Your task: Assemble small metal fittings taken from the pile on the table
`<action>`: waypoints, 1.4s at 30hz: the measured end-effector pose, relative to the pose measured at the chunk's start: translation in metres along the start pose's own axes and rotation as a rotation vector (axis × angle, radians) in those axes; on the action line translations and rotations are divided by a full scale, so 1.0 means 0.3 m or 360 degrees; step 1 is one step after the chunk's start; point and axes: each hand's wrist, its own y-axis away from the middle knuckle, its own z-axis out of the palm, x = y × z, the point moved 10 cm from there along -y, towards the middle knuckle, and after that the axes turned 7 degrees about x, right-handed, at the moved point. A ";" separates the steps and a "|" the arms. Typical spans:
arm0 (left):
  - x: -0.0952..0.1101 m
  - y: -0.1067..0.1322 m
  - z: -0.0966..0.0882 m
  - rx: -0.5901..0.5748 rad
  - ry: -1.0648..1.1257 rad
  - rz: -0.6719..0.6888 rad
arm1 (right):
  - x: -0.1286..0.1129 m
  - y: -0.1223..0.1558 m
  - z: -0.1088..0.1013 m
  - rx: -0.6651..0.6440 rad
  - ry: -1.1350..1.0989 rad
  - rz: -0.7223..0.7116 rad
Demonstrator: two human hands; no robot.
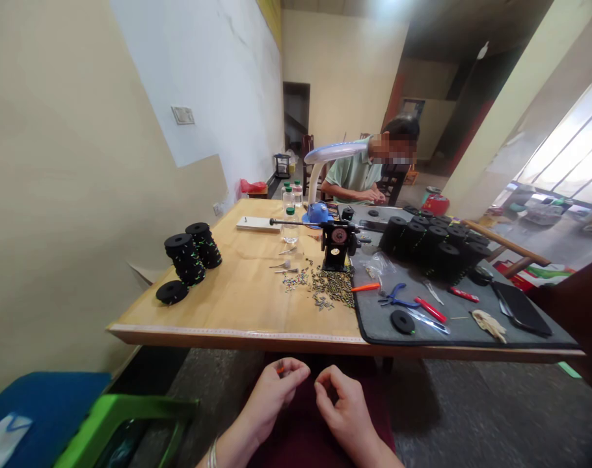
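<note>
My left hand (272, 395) is held in front of the table's near edge, its thumb and fingertips pinched together. A small orange and dark piece (280, 369) shows between its curled fingers; its kind is too small to tell. Close by on the right is my right hand (349, 404), with thumb and forefinger curled towards each other. Anything in that pinch is too fine to see. Beyond both hands, a pile of small dark and brass-coloured pieces (332, 286) lies on the wooden table (218, 312), in front of a black hand-crank device (336, 247).
Black foam spools (181, 257) stand stacked at the left, with several more (445, 257) on the grey mat (374, 325). Blue pliers (398, 297), an orange-handled tool (365, 287) and scattered tools lie there. A lamp (318, 211) stands behind; a person (354, 175) sits opposite.
</note>
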 end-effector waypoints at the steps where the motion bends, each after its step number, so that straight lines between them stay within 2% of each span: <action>1: 0.014 0.001 -0.006 0.0028 -0.0046 0.0043 | 0.005 -0.002 0.004 -0.0026 -0.0018 0.0026; 4: 0.082 0.014 -0.015 0.0096 -0.0259 0.0267 | 0.028 -0.018 0.013 -0.0105 -0.0162 0.0157; 7: 0.142 0.034 -0.006 0.0115 -0.0490 0.0482 | 0.049 -0.041 0.025 -0.0156 -0.0449 0.0357; 10: 0.167 0.043 0.004 0.0109 -0.0673 0.0605 | 0.057 -0.051 0.080 -0.0288 -0.0871 0.0622; 13: 0.174 0.042 0.012 0.0070 -0.0813 0.0701 | 0.049 -0.055 0.135 -0.0388 -0.1099 0.0736; 17: 0.186 0.041 0.024 0.0020 -0.0983 0.0781 | 0.068 -0.055 0.150 -0.0384 -0.0942 0.0731; 22: 0.238 0.034 0.031 0.0011 -0.1113 0.0827 | 0.073 -0.060 0.089 -0.0207 -0.0659 0.0573; 25: 0.303 -0.002 0.009 0.0064 -0.1275 0.0914 | 0.089 -0.063 0.065 -0.0110 -0.0777 0.0599; 31: 0.436 -0.137 -0.088 0.0296 -0.1897 0.1035 | 0.163 -0.056 0.044 0.0085 -0.1033 0.0796; 36: 0.465 -0.221 -0.120 0.0358 -0.2109 0.0998 | 0.179 -0.047 0.040 0.0138 -0.1082 0.0855; 42: 0.487 -0.249 -0.108 0.0407 -0.2235 0.0987 | 0.183 -0.041 0.031 0.0168 -0.1088 0.0871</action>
